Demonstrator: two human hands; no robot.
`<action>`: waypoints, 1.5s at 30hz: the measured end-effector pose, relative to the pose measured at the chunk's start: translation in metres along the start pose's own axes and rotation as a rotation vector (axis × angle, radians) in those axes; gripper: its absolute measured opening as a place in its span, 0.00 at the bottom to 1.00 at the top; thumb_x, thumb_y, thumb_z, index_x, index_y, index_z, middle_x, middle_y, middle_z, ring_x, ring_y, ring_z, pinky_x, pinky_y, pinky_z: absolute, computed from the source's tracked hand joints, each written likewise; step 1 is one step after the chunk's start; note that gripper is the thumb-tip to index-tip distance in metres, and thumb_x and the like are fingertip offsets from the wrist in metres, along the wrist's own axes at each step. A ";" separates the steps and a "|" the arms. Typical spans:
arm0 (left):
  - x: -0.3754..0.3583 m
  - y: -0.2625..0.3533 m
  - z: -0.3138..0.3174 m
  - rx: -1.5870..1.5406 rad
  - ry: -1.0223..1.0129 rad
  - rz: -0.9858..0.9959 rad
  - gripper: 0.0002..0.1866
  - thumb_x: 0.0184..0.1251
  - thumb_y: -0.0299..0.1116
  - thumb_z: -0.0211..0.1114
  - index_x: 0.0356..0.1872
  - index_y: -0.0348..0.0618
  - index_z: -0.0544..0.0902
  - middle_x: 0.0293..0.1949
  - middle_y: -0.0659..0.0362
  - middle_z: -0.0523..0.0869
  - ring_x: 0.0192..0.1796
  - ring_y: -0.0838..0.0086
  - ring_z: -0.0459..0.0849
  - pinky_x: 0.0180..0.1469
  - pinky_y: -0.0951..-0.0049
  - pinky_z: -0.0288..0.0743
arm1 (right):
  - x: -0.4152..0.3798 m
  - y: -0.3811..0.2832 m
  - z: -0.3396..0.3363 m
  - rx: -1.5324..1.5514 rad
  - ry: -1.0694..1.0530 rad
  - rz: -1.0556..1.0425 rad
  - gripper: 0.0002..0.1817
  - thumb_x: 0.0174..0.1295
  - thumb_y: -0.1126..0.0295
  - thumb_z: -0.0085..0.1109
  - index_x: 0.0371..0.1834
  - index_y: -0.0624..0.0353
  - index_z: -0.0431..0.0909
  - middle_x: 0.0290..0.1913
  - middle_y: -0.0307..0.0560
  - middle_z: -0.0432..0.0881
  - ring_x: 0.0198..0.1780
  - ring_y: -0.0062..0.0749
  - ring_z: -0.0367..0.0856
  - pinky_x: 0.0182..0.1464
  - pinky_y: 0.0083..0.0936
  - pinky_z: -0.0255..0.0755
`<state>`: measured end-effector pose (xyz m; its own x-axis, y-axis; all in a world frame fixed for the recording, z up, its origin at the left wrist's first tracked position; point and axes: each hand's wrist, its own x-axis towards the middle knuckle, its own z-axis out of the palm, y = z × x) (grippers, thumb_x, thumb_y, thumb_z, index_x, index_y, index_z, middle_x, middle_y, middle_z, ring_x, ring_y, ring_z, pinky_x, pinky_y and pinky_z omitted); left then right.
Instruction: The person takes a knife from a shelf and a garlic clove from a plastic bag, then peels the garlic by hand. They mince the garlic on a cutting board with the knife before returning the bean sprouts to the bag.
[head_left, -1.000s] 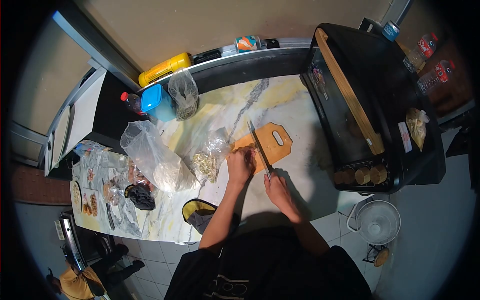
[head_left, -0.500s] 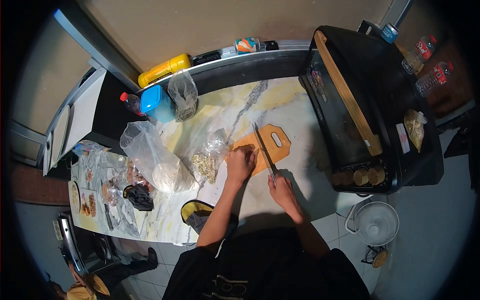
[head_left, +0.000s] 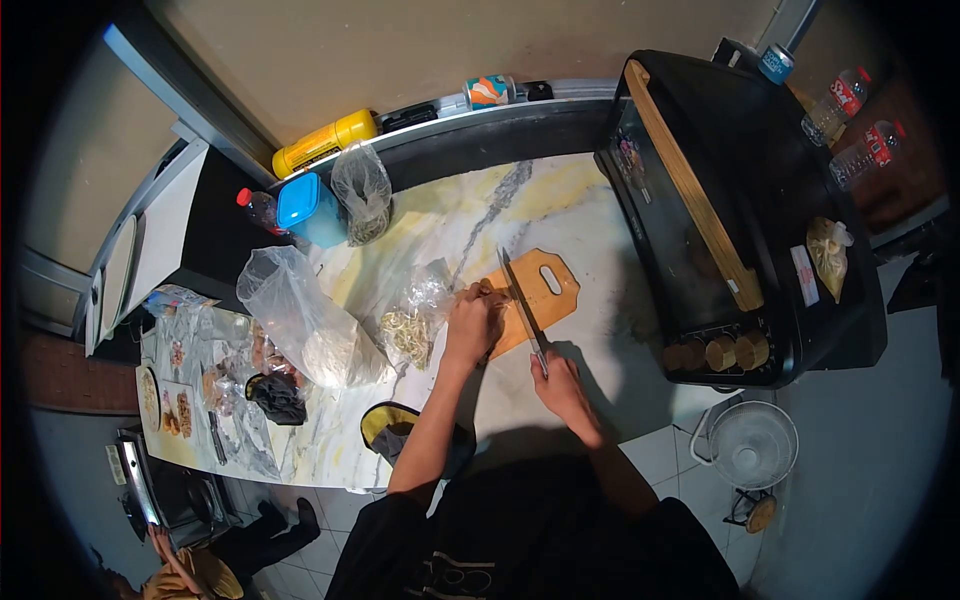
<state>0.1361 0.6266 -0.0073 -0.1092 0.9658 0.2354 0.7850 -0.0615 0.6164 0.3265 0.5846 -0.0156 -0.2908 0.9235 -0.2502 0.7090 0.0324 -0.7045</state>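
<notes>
My right hand [head_left: 562, 385] is wrapped round the handle of a long kitchen knife [head_left: 522, 303], whose blade slants up over the wooden cutting board [head_left: 560, 301]. Just left of the blade, my left hand [head_left: 474, 325] presses down on the board with curled fingers. What lies under those fingers is too hidden to name. Close by on the left sits a clear plastic bag [head_left: 428, 287] with pale bean sprouts [head_left: 405, 338]. Nearer my left forearm lies a black and yellow cloth item [head_left: 385, 425] at the table's front edge.
A black oven [head_left: 690, 220] stands on the right. On the left are a large plastic bag of white contents [head_left: 335, 345], a blue-lidded container [head_left: 312, 212] and another plastic bag [head_left: 362, 195]. A person [head_left: 195, 572] is at the lower left, by a stove.
My left hand has shifted slightly left and up, its fingers more curled. The knife has moved slightly left in view. The other person's legs and arm have moved.
</notes>
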 end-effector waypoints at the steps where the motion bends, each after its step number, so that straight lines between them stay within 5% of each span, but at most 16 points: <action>1: 0.000 0.001 0.000 0.000 0.000 0.001 0.09 0.54 0.25 0.70 0.38 0.47 0.89 0.41 0.48 0.84 0.45 0.51 0.83 0.47 0.59 0.78 | 0.000 0.000 0.000 0.010 -0.012 -0.003 0.19 0.70 0.58 0.50 0.35 0.67 0.75 0.34 0.66 0.81 0.40 0.68 0.77 0.46 0.57 0.70; 45: -0.006 -0.003 0.006 -0.083 0.060 0.022 0.07 0.52 0.20 0.65 0.33 0.40 0.85 0.35 0.52 0.83 0.41 0.53 0.82 0.45 0.57 0.72 | 0.007 -0.006 0.005 -0.033 -0.001 -0.009 0.18 0.71 0.58 0.49 0.39 0.66 0.74 0.35 0.67 0.81 0.43 0.68 0.77 0.48 0.58 0.69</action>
<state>0.1383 0.6221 -0.0155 -0.1304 0.9472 0.2928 0.7347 -0.1061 0.6701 0.3176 0.5887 -0.0163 -0.2979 0.9228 -0.2444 0.7273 0.0536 -0.6842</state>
